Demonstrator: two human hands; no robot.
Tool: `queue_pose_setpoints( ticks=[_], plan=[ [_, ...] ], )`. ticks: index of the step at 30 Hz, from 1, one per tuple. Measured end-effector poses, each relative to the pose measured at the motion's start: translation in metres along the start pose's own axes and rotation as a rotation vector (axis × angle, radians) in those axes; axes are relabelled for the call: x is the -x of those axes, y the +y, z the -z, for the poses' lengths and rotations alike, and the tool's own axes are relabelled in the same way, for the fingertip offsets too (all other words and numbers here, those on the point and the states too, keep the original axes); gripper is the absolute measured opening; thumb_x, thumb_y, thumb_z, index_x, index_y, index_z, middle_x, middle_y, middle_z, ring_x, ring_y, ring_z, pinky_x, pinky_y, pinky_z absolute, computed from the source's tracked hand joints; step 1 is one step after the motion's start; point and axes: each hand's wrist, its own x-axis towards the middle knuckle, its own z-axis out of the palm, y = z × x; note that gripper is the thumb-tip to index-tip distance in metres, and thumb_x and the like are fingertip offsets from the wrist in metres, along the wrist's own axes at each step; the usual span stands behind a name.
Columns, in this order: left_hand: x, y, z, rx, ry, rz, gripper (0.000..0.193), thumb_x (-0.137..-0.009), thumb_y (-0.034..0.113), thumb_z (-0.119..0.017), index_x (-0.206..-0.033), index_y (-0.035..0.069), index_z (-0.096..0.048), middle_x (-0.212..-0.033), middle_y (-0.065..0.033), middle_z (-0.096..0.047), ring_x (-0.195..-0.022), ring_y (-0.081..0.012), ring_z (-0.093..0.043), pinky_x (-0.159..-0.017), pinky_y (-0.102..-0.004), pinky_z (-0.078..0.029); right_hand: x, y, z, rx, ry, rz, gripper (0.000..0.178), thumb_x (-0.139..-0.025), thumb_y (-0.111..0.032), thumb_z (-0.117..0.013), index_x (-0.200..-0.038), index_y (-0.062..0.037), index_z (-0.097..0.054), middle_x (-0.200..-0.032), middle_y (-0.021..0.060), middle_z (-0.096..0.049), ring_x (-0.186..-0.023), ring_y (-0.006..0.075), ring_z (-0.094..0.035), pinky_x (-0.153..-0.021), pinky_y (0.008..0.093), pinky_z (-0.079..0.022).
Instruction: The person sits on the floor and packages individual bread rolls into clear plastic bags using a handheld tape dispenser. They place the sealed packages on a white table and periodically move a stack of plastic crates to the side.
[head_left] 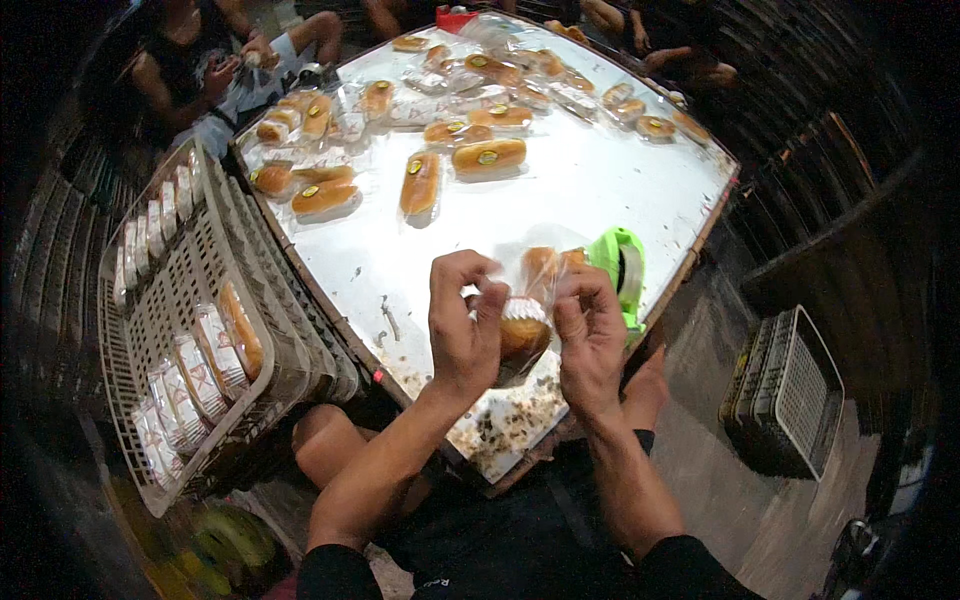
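Note:
Between my two hands hangs a bread roll in a clear plastic bag (523, 336), over the near corner of the white table (420, 300). My left hand (466, 315) pinches the bag's left side with thumb and bent fingers. On the opposite side my right hand (590, 325) grips the bag's edge between thumb and forefinger. White pleated paper shows around the roll inside. Just beyond my hands lies another bread piece (541, 262), partly covered by the clear film. A bright green tape dispenser (622, 270) stands right beside my right hand.
Many bagged bread rolls (490, 155) lie across the table's far half. At left, a plastic crate (160, 330) holds packed rolls in rows. Stacked crates (795, 390) stand on the floor at right. Other people (215, 70) sit around the far side.

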Motion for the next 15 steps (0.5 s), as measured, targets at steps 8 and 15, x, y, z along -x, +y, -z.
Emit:
queue_pose_setpoints(
  ticks=[8,15],
  plan=[
    [0.009,0.03,-0.032,0.409,0.172,0.338,0.017,-0.107,0.017,-0.046,-0.099,0.002,-0.046,-0.073,-0.0021,-0.052,-0.069,-0.0088,-0.051,-0.064,-0.0237,-0.045,0.006,-0.029,0.014,-0.164,0.033,0.063,0.018,-0.103,-0.022,-0.055,-0.102,-0.0043,-0.054,-0.1,0.0034,-0.058,-0.091,0.011,-0.052,-0.086,0.0274,-0.043],
    [0.027,0.037,-0.042,0.07,-0.028,-0.036,0.051,-0.102,0.037,-0.054,-0.127,-0.007,-0.046,-0.12,-0.0172,-0.05,-0.115,-0.0262,-0.051,-0.102,-0.0388,-0.04,-0.001,-0.029,0.01,-0.27,0.144,0.061,0.014,-0.107,-0.02,-0.043,-0.108,-0.0067,-0.039,-0.092,0.0089,-0.065,-0.084,0.0126,-0.062,-0.08,0.0286,-0.052]
  ],
)
